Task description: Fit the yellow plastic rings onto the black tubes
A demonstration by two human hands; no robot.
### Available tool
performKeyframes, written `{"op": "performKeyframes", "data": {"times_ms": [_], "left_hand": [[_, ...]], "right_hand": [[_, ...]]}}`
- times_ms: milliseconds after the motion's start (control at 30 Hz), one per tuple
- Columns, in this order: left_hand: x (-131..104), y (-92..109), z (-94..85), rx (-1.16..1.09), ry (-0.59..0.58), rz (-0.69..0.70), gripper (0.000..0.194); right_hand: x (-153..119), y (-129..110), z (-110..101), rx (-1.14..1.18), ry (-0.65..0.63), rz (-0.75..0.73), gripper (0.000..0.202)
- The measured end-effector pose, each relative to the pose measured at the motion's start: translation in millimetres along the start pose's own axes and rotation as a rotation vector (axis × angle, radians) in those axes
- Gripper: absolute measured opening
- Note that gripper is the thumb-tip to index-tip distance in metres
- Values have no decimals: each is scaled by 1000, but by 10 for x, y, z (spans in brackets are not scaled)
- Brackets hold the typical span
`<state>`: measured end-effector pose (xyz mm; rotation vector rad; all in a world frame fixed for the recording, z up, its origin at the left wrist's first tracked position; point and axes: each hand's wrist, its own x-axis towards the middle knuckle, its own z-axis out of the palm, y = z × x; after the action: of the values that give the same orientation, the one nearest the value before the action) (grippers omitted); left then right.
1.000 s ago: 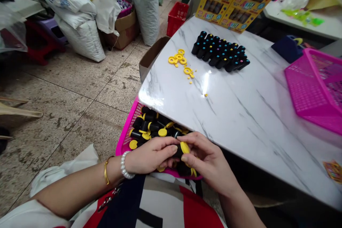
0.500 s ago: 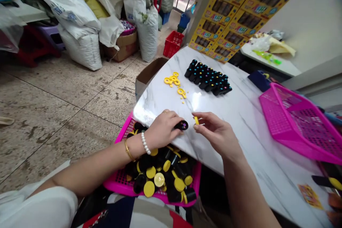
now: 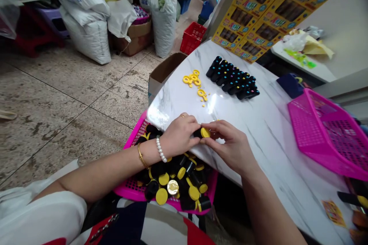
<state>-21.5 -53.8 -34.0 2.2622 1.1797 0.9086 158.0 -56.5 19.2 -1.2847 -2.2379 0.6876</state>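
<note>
My left hand (image 3: 179, 134) is closed around a short black tube (image 3: 197, 133) over the table's near edge. My right hand (image 3: 231, 145) pinches a yellow cap (image 3: 205, 133) with thumb and fingertips against the tube's right end. Whether the cap is fully seated cannot be seen. Below my left wrist, a pink basket (image 3: 213, 189) holds many black tubes with yellow caps. On the table ahead lie loose yellow rings (image 3: 194, 78) and small yellow bits. To their right stands a tight group of black tubes (image 3: 232, 76) with coloured dots on their ends.
Yellow display boxes (image 3: 244, 19) are stacked at the white table's (image 3: 267, 122) far edge. Another pink basket (image 3: 301, 130) sits on the right. An open cardboard box (image 3: 163, 71) stands beyond the table's left edge, with white sacks (image 3: 89, 40) on the floor further off.
My right hand has moved left, bringing the yellow cap from a gap away onto the black tube's end. The dotted end, visible before, is now covered. The view has shifted slightly.
</note>
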Motion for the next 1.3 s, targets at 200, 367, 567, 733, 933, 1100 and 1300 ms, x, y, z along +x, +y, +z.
{"op": "performKeyframes", "data": {"times_ms": [200,367,567,733,933,1100,1300], "left_hand": [[31,-6,-20,-1,-38,-9,24],[33,-3,-27,1,-42,-2,26],[14,-17,-8,16,-20,11,27],[5,-18,6,42,-6,14,26],[7,-20,-2,56,-6,32,21],[11,-25,-3,49,-1,43,22],[15,-10,0,54,-10,31,23]], "right_hand": [[-9,-3,0,-105,19,-55,27],[-23,0,31,-66,50,-45,27],[-18,-20,23,-105,50,-67,25],[36,-22,-37,-119,22,-94,25],[24,-19,-33,-97,-23,-74,28],[-8,3,-4,-26,-1,-41,27],[-11,-3,34,-48,20,-44,26]]}}
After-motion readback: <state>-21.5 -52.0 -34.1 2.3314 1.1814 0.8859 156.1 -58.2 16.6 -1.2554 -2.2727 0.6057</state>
